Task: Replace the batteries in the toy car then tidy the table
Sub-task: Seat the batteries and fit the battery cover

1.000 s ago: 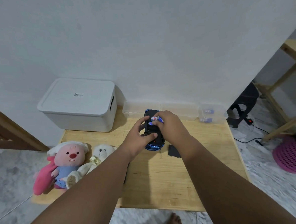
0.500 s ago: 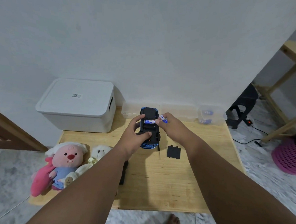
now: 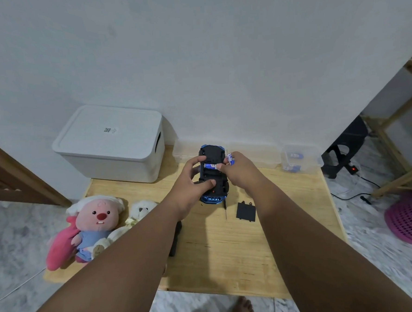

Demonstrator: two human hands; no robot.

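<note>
In the head view, the upturned toy car point(image 3: 212, 173) is gripped by the left hand point(image 3: 194, 180) near the tabletop's point(image 3: 290, 247) far edge. A battery point(image 3: 229, 159), seated earlier, is now pinched clear by the right hand point(image 3: 239, 169); another battery point(image 3: 210, 165) remains seated, so removal seems underway.

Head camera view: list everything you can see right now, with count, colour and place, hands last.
Wooden table: one, light wood, against the wall.
Lidded plastic storage bin: one, white, table's far left.
Blue toy car: one, upside down, black underside up, compartment open.
Batteries: one blue-white in the car, another at the right fingertips.
Black battery cover: one, on the table right of the car.
Thin screwdriver: one, dark, beside the cover.
Clear plastic boxes: along the wall; rightmost holds blue-white items.
Plush toys: pink, white, table's left.
Left hand: grips the car.
Right hand: holds the battery.
</note>
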